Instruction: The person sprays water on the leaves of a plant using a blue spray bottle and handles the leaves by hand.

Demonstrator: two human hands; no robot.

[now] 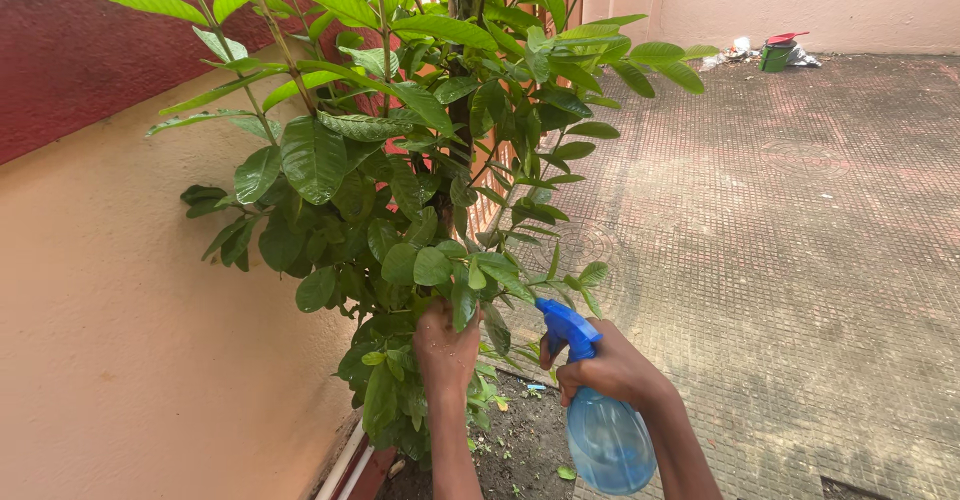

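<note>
**Two hands at a leafy shrub, one among the leaves, one on a spray bottle**

On the far left runs a peach-coloured wall [120, 340] with a dark red band [70, 50] above it. Against it grows a tall shrub [390, 140] with broad green leaves, its top cut off by the upper edge of the view.

The left hand [445, 345] reaches up into the lower foliage. Its fingers are curled inward and buried among the leaves, so I can see the back of the hand and the wrist but not the fingertips; whether it grips a twig or only parts the leaves, I cannot tell. Below it lies dark soil [525, 440] scattered with small fallen leaves, edged on the left by a low border that is half hidden under the plant.

Just to the right, the right hand [605, 370] is closed firmly around the neck of a spray bottle [605, 430]. The bottle's pale blue clear body hangs below the fist, tilted, and its bright blue spray head [565, 327] points left toward the leaves, close beside them. The trigger finger is hard to make out behind the nozzle. Both forearms run off the bottom edge.

To the right stretches a patterned, tiled paved floor [800, 260], damp-looking and stained. Far back by the rear wall sits a small green container with a red lid [778, 52] amid some litter, too distant to read clearly.
</note>
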